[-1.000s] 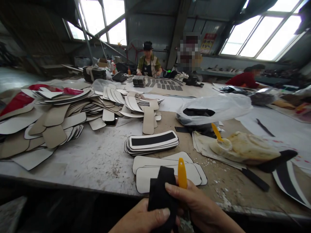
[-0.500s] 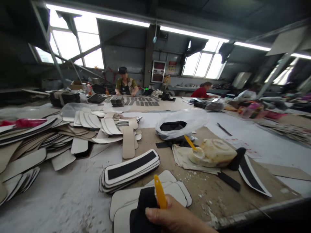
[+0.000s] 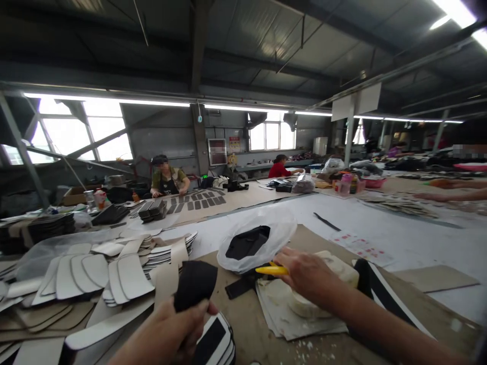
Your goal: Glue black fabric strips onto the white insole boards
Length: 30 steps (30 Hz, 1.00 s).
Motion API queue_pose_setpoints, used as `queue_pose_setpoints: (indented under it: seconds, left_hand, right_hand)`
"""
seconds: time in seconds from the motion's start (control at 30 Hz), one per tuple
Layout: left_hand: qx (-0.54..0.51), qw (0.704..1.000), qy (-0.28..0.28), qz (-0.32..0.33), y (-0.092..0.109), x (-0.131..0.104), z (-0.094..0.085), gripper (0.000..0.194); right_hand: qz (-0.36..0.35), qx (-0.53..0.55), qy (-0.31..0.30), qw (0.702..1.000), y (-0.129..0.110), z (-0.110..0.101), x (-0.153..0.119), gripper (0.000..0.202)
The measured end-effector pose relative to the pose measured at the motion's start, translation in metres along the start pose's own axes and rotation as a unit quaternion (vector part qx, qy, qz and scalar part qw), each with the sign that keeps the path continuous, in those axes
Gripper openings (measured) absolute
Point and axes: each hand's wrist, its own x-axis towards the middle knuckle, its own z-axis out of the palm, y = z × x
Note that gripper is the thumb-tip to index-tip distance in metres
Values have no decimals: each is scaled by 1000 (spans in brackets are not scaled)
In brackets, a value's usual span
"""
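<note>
My left hand (image 3: 167,332) is at the bottom centre, fingers closed on a black fabric piece (image 3: 195,285) held up above a stack of white pieces with black strips (image 3: 215,340). My right hand (image 3: 304,274) reaches forward over a glue-crusted container (image 3: 338,271) and grips a yellow brush handle (image 3: 271,270), pointing left. The container sits on stained paper sheets (image 3: 279,312). Just beyond it lies a clear plastic bag (image 3: 262,230) with black pieces inside.
Piles of beige and white cut pieces (image 3: 95,274) cover the table's left side. A long black strip (image 3: 380,291) lies right of the container. A seated person (image 3: 166,177) works at the far side, another in red (image 3: 280,166) further back; someone's arm (image 3: 449,195) rests at right.
The view has tilted up and swung right. My right hand moved from beside the left hand out to the glue container with the yellow handle. My left hand keeps the black piece.
</note>
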Motion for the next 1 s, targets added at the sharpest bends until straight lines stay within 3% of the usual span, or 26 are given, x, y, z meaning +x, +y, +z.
queue_pose_setpoints:
  seconds: [0.07, 0.2, 0.37, 0.5, 0.6, 0.7, 0.77, 0.87, 1.0]
  left_hand:
    - [21, 1000, -17, 15, 34, 31, 11, 33]
    - [148, 987, -59, 25, 82, 100, 44, 16]
    - [224, 971, -57, 67, 110, 189, 78, 8]
    - [249, 959, -34, 134, 121, 240, 98, 13]
    - [316, 927, 43, 199, 115, 267, 109, 26]
    - [451, 859, 102, 219, 88, 289, 108, 37]
    - [543, 816, 70, 187, 62, 299, 98, 28]
    - [651, 755, -24, 70, 27, 306, 78, 19]
    - [716, 694, -73, -16, 5, 298, 65, 25]
  right_hand:
    - [-32, -58, -16, 998, 30, 1, 31, 15]
    - [-78, -118, -47, 989, 67, 27, 75, 14]
    - [-131, -148, -74, 977, 78, 54, 85, 16]
    - [-163, -141, -76, 974, 84, 60, 77, 14]
    - [-199, -132, -9, 971, 92, 66, 71, 14]
    - [-240, -121, 55, 962, 97, 71, 67, 15]
    - [-260, -112, 70, 957, 98, 73, 64, 15]
    - [-274, -104, 77, 953, 97, 72, 62, 14]
    - [-280, -94, 78, 952, 97, 73, 64, 14]
